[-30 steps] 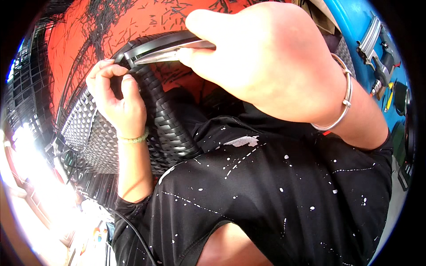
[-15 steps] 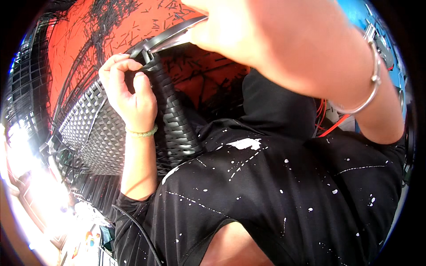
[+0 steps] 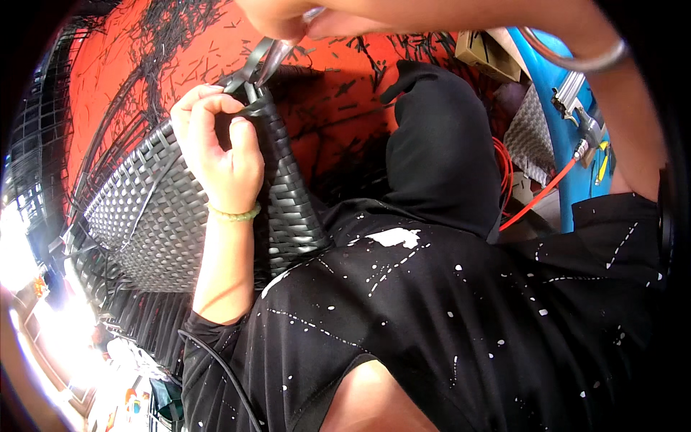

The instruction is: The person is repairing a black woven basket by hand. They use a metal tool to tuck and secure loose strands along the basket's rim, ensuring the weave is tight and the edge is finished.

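Two hands work at one corner of a grey woven panel (image 3: 155,209) propped against the person's lap. Left hand (image 3: 219,155) curls shut, pinching the grey strip (image 3: 248,101) at the corner. Right hand (image 3: 288,18), closed, grips metal pliers (image 3: 277,61) touching that strip. Beneath lies an orange floor (image 3: 338,93) strewn with dark offcuts.

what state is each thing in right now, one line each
left hand: closed, pinching the end of the dark strip at the panel's corner
right hand: gripping a metal tool, mostly cut off by the top edge
metal tool: tip down at the strip end
dark strip: pulled up, taut
woven panel: tilted, leaning on the person's lap
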`<state>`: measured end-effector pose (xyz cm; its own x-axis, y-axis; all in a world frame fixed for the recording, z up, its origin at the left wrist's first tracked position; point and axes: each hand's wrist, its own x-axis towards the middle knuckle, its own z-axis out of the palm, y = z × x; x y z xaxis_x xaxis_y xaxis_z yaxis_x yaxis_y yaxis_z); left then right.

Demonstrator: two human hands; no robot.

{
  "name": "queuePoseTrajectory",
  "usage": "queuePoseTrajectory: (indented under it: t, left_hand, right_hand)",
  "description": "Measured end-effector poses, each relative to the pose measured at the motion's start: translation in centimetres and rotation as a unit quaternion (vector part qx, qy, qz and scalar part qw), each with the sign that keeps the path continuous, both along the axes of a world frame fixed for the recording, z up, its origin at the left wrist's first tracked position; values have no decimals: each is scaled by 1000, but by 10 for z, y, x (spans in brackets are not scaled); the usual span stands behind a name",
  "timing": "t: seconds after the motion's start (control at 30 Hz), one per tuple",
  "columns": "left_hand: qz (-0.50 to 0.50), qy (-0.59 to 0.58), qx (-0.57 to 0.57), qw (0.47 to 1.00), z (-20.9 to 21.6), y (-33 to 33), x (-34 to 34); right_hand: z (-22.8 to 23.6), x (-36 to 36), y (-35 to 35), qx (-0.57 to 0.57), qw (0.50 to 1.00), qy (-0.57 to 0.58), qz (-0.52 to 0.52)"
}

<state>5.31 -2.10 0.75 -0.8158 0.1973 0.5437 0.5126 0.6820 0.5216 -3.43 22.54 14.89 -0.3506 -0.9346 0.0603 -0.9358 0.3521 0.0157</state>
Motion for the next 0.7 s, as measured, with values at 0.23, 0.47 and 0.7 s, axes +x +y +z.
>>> queuePoseTrajectory:
  t: [0.23,0.47,0.7]
  left_hand:
    - [6,7,27,1000,-3,5,-1]
    - [38,30,33,998,-6,-1,0]
    - [24,38,53,998,-3,2,-2]
  right_hand:
    - [26,-16,-16,71,996,19,42]
    - [5,8,-30,5,996,56,70]
    - [-10,-14,3,-74,992,-87,43]
